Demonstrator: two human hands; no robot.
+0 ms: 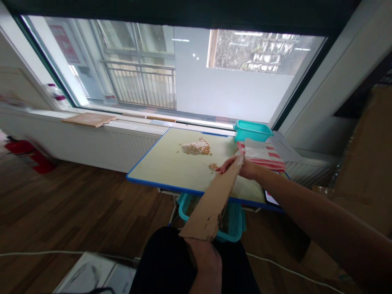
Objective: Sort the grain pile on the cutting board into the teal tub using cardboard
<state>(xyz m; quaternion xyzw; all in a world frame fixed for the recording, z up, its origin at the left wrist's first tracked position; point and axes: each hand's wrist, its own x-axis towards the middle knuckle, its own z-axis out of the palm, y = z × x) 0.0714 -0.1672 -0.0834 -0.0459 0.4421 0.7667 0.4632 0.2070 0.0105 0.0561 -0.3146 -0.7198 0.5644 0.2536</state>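
Note:
A long strip of brown cardboard (214, 200) slants from my lap up to the front edge of a cream table with a blue rim (165, 163). My left hand (203, 259) grips the strip's near end over my dark trousers, its fingers mostly hidden. My right hand (241, 167) holds the far end on the tabletop, fingers curled along it. Just left of that hand lie a few loose tan grains (212, 166). A larger pile of the same grains (196, 148) sits farther back on the table.
A teal basket (234, 228) stands on the floor under the table's front edge. On the table's far right are a teal tub (252, 130) and a red-striped bag (263, 155). Cardboard boxes (367, 163) stand at the right; a red extinguisher (27, 153) lies at the left.

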